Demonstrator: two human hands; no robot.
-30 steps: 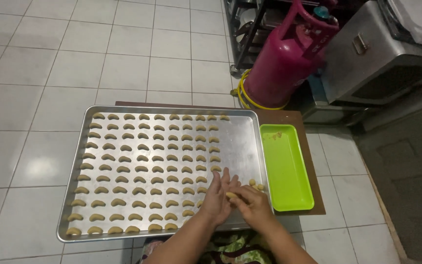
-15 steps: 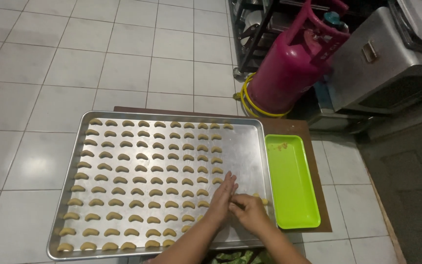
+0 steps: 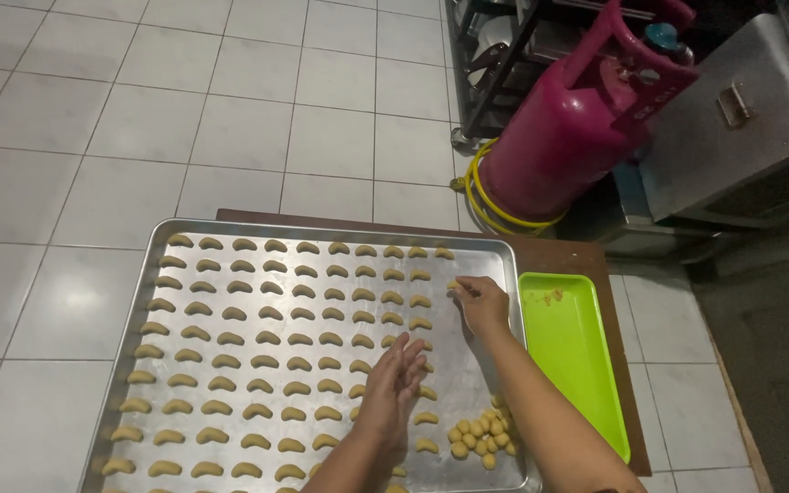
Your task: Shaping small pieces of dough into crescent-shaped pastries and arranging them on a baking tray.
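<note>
At two o'clock we see a pink gas cylinder (image 3: 570,137), yellow hose (image 3: 478,196) coiled beside it, metal box (image 3: 741,119) at three.

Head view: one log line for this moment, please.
right hand: pinching dough piece over baking tray | left hand: flat above crescent rows | dough balls: piled

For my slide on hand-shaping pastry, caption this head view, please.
Right hand sets a dough piece on a metal tray of crescents; left hand hovers.
</note>
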